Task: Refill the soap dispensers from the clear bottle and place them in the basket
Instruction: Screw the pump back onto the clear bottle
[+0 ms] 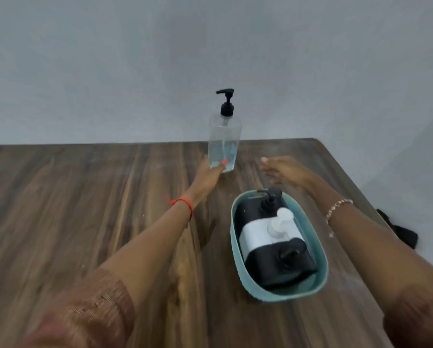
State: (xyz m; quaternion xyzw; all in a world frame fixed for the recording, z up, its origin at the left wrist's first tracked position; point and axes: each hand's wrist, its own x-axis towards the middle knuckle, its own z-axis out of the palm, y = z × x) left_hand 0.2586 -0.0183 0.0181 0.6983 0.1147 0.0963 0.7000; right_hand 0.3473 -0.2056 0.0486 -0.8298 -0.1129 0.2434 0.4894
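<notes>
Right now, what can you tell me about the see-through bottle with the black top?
The clear bottle looks like see-through plastic, tall with flat sides, topped by a black pump whose spout points left. Pale bluish liquid fills only its lower part. It stands upright near the far edge of the wooden table, beyond the teal basket. The left hand grips its base, fingers curled round it.

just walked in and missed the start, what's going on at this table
A person's left hand grips the base of the clear bottle, which stands upright on the wooden table with some liquid in its lower part. The right hand hovers open beside it, holding nothing. Three dispensers, black, white and black, already sit in the teal basket.
</notes>
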